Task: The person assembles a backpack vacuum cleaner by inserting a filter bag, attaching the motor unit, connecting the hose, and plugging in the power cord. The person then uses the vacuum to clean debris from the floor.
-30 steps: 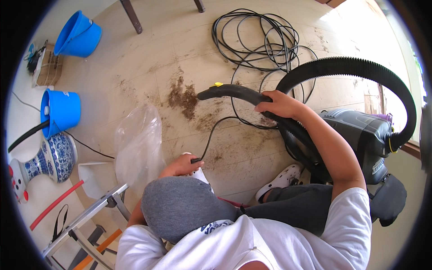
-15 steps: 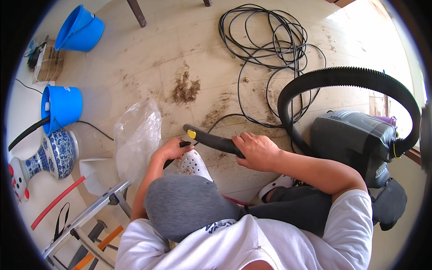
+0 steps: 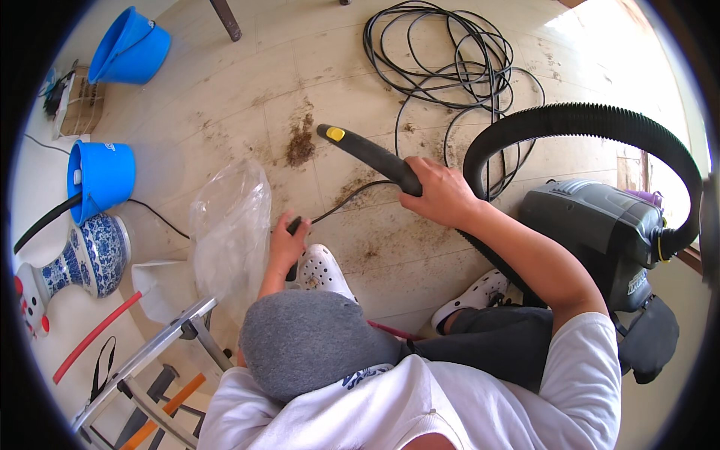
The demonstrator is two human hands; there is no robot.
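Observation:
My right hand (image 3: 444, 192) grips the curved black vacuum hose handle (image 3: 371, 159), which has a yellow slider near its tip. The handle's open end is over the floor, just right of a brown dirt patch (image 3: 301, 142). Below and left of it, my left hand (image 3: 285, 244) is closed around a slim black tube-like piece (image 3: 294, 226), mostly hidden by the fingers. A clear plastic bag (image 3: 229, 225) lies beside that hand. The ribbed black hose (image 3: 577, 120) arches to the grey and black vacuum cleaner (image 3: 585, 225) at my right.
Coiled black cable (image 3: 480, 82) spreads across the floor ahead. Blue buckets (image 3: 105, 176), a blue-and-white vase (image 3: 101, 255), a white dustpan (image 3: 159, 289) with red handle and a metal ladder (image 3: 161, 341) stand along the left. More dirt (image 3: 364, 180) is scattered about the tiles.
My right hand has moved forward with the vacuum handle, bringing its tip near the dirt patch, which looks narrower. My left hand has shifted slightly forward and left, still holding the black piece.

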